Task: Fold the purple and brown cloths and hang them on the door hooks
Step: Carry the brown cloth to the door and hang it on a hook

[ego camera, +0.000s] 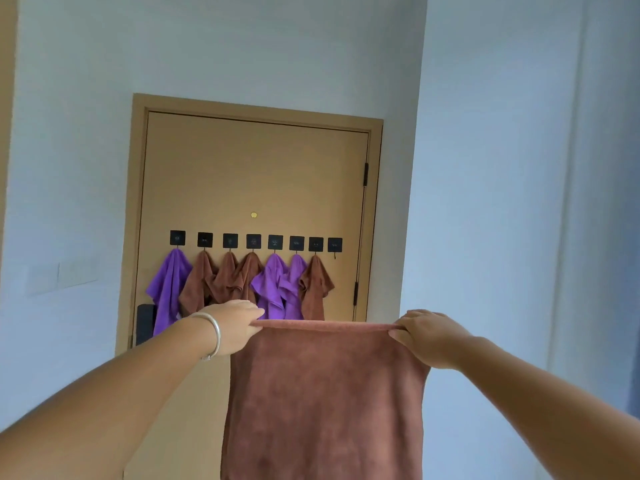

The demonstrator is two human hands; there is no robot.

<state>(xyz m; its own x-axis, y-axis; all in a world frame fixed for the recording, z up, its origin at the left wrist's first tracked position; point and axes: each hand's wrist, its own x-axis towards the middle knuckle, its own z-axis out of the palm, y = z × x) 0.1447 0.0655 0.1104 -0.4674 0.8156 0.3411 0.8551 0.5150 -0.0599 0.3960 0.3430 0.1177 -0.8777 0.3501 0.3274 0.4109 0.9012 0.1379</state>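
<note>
I hold a brown cloth (322, 400) stretched out flat in front of me, hanging down past the bottom of the frame. My left hand (232, 325) pinches its top left corner and my right hand (427, 336) pinches its top right corner. Beyond it stands a tan door (256, 174) with a row of several black square hooks (254, 241). Purple cloths (168, 285) and brown cloths (199, 284) hang bunched from all but the rightmost hook (335, 245), which is bare.
A dark door handle plate (144, 323) sits at the door's left edge, partly behind my left arm. Pale blue walls flank the door, and the right wall (502, 202) juts forward. A light switch plate (60, 277) is on the left wall.
</note>
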